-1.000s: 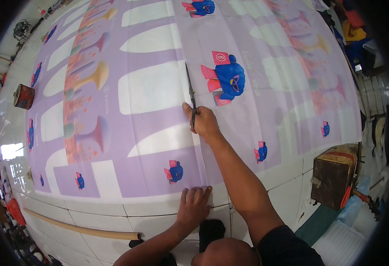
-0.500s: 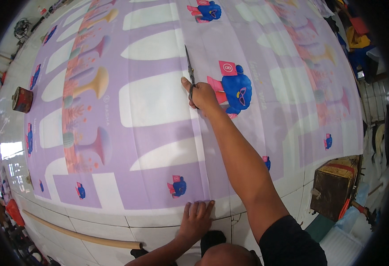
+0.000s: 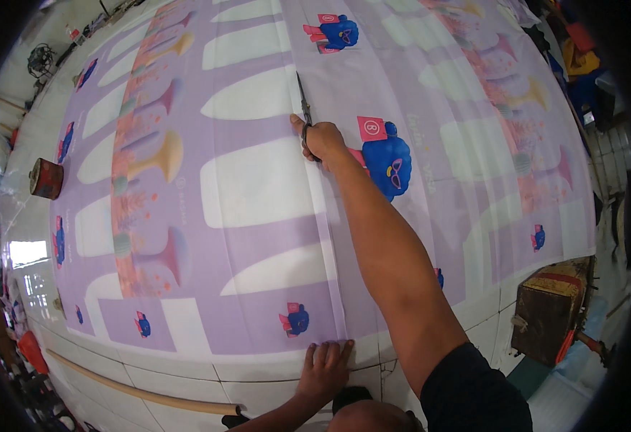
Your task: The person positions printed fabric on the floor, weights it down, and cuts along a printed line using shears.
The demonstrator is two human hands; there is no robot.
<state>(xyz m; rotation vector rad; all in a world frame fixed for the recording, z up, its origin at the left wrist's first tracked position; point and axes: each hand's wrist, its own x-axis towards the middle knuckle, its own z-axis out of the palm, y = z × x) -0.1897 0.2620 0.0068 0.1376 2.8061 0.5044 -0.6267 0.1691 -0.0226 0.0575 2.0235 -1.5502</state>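
Note:
A large lavender printed sheet (image 3: 258,281), with white shapes and blue cartoon figures, lies spread on the floor. My right hand (image 3: 323,142) is closed around dark-handled scissors (image 3: 303,104), their blades pointing away from me along the sheet's middle. From the scissors a straight seam or cut line runs back to the near edge; I cannot tell which. There my left hand (image 3: 324,371) rests with its fingers stretched out on the sheet's edge, beside that line. My right forearm covers part of a blue figure (image 3: 389,169).
White floor tiles (image 3: 179,371) show along the near side. A cardboard tube (image 3: 143,394) lies at the near left. A rusty tin (image 3: 46,178) stands on the sheet's left side, and a worn brown box (image 3: 549,313) at its right corner. Assorted items crowd the far right.
My right hand and the scissors have moved slightly farther from me along the sheet. My left hand stays at the near edge. The whole view has shifted a little.

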